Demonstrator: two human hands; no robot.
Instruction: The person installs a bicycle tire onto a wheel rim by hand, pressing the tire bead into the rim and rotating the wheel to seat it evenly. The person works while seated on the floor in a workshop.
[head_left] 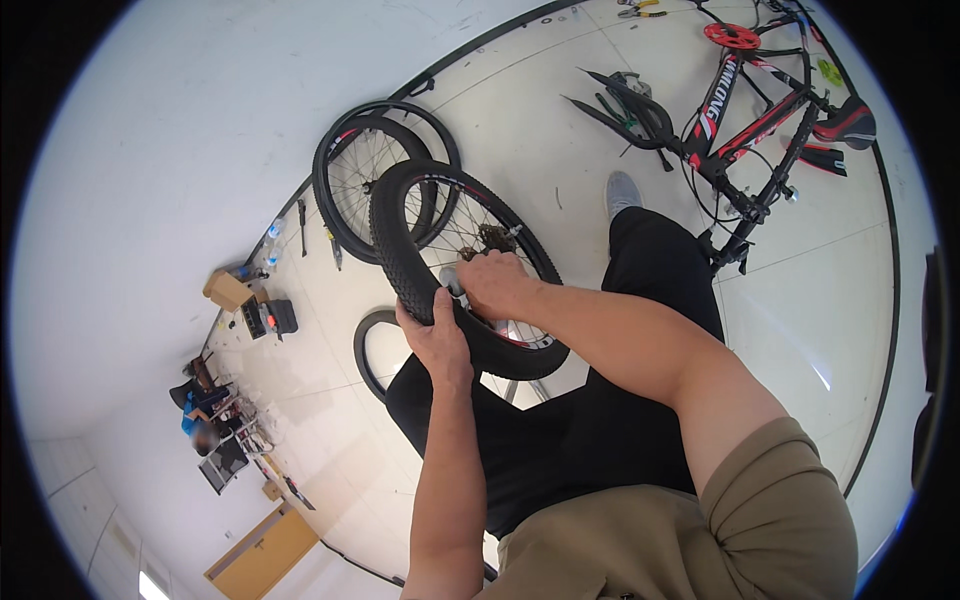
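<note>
A bicycle wheel [393, 225] with a knobby black tyre leans tilted over my lap, its spokes and dark sprocket cluster [495, 237] facing up. My left hand [437, 338] grips the tyre on the near left side, the thumb over the tread and the fingers mostly hidden. Inside the rim, my right hand [496, 284] is closed, knuckles up, just below the sprockets. Its fingertips are hidden, so what they hold does not show. A small greyish-white piece [450, 280] sits beside that hand, too unclear to name.
Another wheel [322, 190] and a loose tyre lie beyond. A bare tyre [361, 352] is on the floor at left. A black-and-red bicycle frame [712, 108] lies at right, near black mudguards [612, 118]. Farther off are pliers [640, 11], a cardboard box [228, 291] and a seated person [203, 408].
</note>
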